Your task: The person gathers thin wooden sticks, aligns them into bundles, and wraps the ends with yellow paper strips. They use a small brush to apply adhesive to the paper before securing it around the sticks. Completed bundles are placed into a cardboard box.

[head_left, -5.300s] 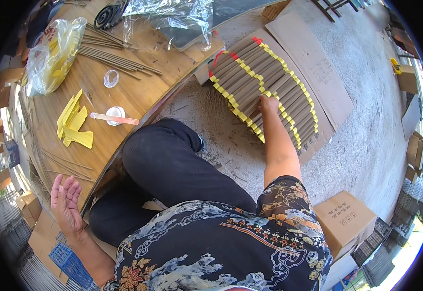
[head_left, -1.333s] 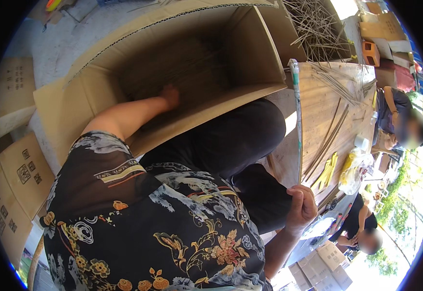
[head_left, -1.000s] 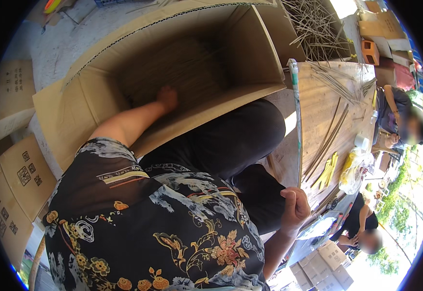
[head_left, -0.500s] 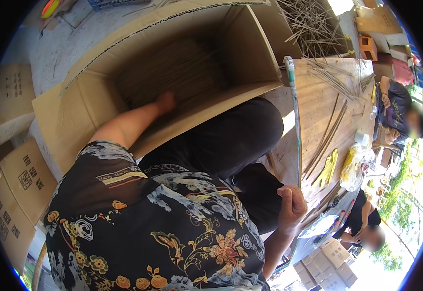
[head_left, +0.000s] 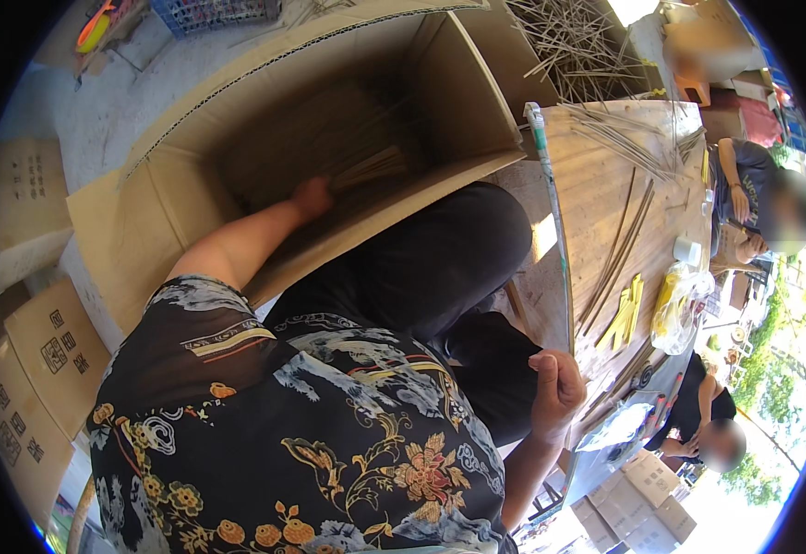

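Observation:
My left hand [head_left: 312,197] reaches down into a large open cardboard box [head_left: 168,208]. Its fingers are closed at one end of a bundle of thin brown sticks [head_left: 372,166] low in the box. The box's shadow hides part of the fingers, and darker sticks seem to lie beneath. My right hand [head_left: 558,392] is held up beside my dark-trousered knee, near the edge of a wooden table [head_left: 648,208]. Its fingers are curled in, and nothing shows between them.
Long sticks [head_left: 620,249], yellow strips [head_left: 626,312] and a plastic bag [head_left: 682,309] lie on the table. A box of loose sticks [head_left: 578,46] stands beyond. Closed cartons [head_left: 57,337] are at my left. Two people sit across the table at right.
The bundle of sticks now shows lighter and raised beside my left hand inside the box. My right hand stays curled in about the same place. The view has shifted slightly.

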Demonstrator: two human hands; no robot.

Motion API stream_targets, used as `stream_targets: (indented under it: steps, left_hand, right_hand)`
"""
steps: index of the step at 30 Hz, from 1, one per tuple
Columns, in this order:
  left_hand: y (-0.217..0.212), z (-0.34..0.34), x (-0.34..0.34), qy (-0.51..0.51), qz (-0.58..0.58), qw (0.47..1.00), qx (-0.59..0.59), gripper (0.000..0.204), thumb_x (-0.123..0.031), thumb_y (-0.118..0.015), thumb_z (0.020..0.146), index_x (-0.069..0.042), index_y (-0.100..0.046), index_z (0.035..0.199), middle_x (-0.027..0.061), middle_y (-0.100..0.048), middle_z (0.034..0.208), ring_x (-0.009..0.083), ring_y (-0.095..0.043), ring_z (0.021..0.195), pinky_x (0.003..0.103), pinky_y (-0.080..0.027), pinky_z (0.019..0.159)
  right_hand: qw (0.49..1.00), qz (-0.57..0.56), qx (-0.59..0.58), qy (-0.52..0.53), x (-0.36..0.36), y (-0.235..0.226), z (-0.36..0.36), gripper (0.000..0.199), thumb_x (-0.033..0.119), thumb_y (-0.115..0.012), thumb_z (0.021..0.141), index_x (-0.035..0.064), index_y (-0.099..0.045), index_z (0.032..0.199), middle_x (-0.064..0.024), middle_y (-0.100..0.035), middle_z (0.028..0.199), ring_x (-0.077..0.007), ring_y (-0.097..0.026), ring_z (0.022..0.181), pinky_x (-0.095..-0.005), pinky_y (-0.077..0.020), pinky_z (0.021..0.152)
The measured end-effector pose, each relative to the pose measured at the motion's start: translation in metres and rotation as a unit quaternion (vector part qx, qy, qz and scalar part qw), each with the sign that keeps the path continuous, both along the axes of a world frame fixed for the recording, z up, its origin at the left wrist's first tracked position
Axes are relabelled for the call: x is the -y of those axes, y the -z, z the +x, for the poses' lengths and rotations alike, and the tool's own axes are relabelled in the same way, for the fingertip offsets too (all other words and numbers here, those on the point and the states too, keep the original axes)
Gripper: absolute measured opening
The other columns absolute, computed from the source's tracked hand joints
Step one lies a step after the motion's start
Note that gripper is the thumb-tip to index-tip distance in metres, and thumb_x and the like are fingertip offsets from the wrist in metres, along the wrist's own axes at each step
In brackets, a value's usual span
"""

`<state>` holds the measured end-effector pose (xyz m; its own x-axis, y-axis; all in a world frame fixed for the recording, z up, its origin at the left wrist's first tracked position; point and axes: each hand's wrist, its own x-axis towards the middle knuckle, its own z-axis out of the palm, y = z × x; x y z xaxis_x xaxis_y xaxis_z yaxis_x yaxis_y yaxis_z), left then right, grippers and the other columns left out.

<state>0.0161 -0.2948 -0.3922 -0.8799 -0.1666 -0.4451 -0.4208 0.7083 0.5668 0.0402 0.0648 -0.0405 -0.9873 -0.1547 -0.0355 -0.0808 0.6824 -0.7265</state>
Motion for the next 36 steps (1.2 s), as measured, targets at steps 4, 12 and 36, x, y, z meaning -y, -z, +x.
stream_targets:
  steps: [4,12,36]
  left_hand:
    - [0.001,-0.007,0.009,0.07,0.01,0.997,0.023,0.029,-0.014,-0.055,0.067,-0.001,-0.058,0.093,0.0242,-0.06,0.088,0.0382,-0.058,0.085,0.044,-0.047,0.075]
    - [-0.102,-0.043,0.026,-0.014,0.352,0.926,0.133,0.028,-0.01,-0.065,0.067,-0.002,-0.056,0.093,0.0068,-0.057,0.069,0.016,-0.054,0.059,0.03,-0.046,0.055]
    - [-0.434,-0.166,-0.131,0.035,0.789,0.605,-0.105,0.013,-0.011,-0.059,0.082,-0.007,-0.048,0.078,-0.0012,-0.047,0.063,0.0065,-0.044,0.055,0.022,-0.04,0.052]
  right_hand:
    - [1.0,0.007,0.003,0.003,-0.003,-0.005,0.005,0.015,0.007,-0.054,0.084,-0.0019,-0.058,0.073,-0.0078,-0.058,0.072,-0.0141,-0.053,0.066,-0.0241,-0.0422,0.061]
    - [0.999,-0.022,-0.039,0.009,-0.005,-0.009,0.008,0.009,0.001,-0.057,0.08,-0.0036,-0.056,0.072,-0.0086,-0.058,0.071,-0.0153,-0.053,0.064,-0.0239,-0.0422,0.06]
    - [0.988,0.094,-0.092,0.077,-0.064,0.067,-0.115,0.033,0.026,-0.053,0.081,0.0008,-0.057,0.103,-0.0197,-0.057,0.104,-0.0342,-0.053,0.098,-0.0375,-0.0418,0.085]
